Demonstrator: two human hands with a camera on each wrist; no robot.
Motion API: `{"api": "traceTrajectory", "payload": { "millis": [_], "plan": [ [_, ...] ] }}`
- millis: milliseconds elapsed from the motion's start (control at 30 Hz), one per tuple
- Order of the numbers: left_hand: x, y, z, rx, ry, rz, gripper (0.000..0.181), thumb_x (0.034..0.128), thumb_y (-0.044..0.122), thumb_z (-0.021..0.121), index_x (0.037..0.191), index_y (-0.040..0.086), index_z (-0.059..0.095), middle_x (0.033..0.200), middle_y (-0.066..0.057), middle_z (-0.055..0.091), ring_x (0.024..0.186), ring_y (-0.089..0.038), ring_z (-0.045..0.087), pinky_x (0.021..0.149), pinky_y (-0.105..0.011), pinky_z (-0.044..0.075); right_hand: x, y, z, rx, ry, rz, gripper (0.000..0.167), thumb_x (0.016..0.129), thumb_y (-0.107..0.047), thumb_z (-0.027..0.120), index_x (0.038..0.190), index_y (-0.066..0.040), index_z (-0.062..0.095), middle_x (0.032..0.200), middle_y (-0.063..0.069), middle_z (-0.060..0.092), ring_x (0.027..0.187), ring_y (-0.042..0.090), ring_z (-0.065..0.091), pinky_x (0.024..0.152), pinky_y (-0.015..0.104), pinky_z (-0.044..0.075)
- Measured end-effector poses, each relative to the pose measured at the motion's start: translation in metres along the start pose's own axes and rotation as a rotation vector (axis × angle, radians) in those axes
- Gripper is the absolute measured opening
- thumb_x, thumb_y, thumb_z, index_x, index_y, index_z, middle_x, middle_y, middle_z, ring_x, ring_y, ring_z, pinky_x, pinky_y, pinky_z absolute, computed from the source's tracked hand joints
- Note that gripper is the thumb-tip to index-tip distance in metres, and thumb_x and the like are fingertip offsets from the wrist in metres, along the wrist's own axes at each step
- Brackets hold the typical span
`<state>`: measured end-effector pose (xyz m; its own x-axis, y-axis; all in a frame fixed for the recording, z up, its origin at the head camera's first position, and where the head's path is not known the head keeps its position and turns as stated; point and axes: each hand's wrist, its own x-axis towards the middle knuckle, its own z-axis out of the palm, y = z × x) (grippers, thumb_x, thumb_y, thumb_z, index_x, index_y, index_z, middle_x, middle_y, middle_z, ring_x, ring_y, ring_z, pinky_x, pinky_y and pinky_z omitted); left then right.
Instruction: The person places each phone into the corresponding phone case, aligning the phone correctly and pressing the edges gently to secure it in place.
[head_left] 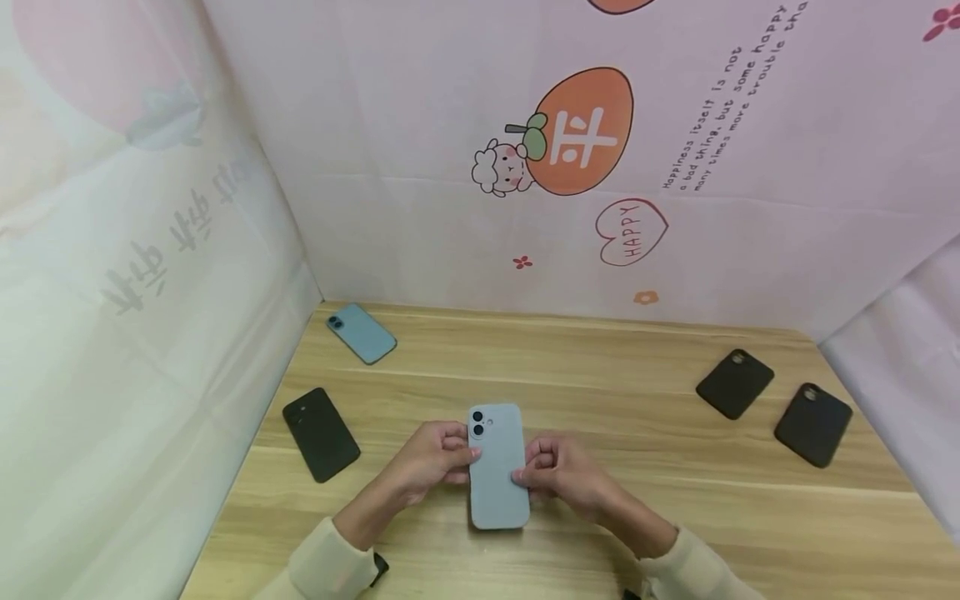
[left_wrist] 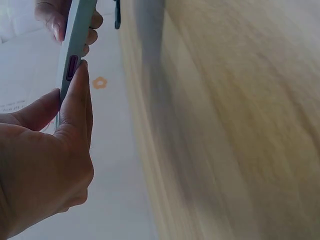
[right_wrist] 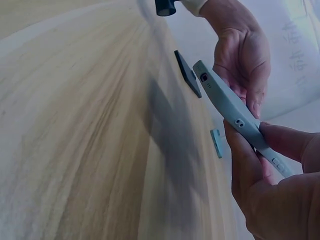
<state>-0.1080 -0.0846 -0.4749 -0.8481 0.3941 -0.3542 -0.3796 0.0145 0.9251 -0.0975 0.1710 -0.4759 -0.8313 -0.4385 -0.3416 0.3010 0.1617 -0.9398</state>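
Observation:
A pale blue phone case point(head_left: 498, 492) is held over the front middle of the wooden table, back side up, with dark camera circles at its top left. My left hand point(head_left: 435, 460) pinches its left long edge, thumb on the back and fingers beneath. On the opposite edge, lower down, my right hand point(head_left: 561, 477) pinches it the same way. The left wrist view shows a slot with a purplish inside in the case's edge point(left_wrist: 73, 67). In the right wrist view, small cutouts line the edge of the case point(right_wrist: 227, 107). Its underside is hidden.
A light blue phone point(head_left: 363, 333) lies at the table's back left, with a black phone case point(head_left: 322, 435) nearer the front. Two more black cases point(head_left: 735, 385) lie at the right. Printed cloth point(head_left: 420, 233) hangs behind and beside the wooden table point(head_left: 600, 542).

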Motion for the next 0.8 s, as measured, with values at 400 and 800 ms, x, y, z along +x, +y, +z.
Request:
{"api": "traceTrajectory", "payload": {
  "millis": [400, 800],
  "plan": [
    [0.003, -0.013, 0.005, 0.105, 0.000, -0.028, 0.023, 0.1005, -0.006, 0.066, 0.123, -0.010, 0.064, 0.103, -0.017, 0.079, 0.095, -0.027, 0.077, 0.080, -0.040, 0.066, 0.002, 0.017, 0.006, -0.069, 0.017, 0.003, 0.021, 0.090, 0.005, 0.079, 0.098, 0.006, 0.059, 0.077, 0.007, 0.070, 0.074, 0.018, 0.074, 0.072, 0.039, 0.066],
    [0.009, -0.016, 0.007, 0.178, 0.018, -0.041, 0.023, 0.1001, -0.005, 0.066, 0.123, -0.006, 0.065, 0.098, -0.013, 0.078, 0.094, -0.025, 0.077, 0.076, -0.039, 0.066, 0.000, 0.020, 0.010, -0.304, 0.095, -0.089, 0.021, 0.087, 0.000, 0.083, 0.095, 0.006, 0.064, 0.079, 0.008, 0.071, 0.071, 0.020, 0.071, 0.063, 0.031, 0.064]
  ]
}}
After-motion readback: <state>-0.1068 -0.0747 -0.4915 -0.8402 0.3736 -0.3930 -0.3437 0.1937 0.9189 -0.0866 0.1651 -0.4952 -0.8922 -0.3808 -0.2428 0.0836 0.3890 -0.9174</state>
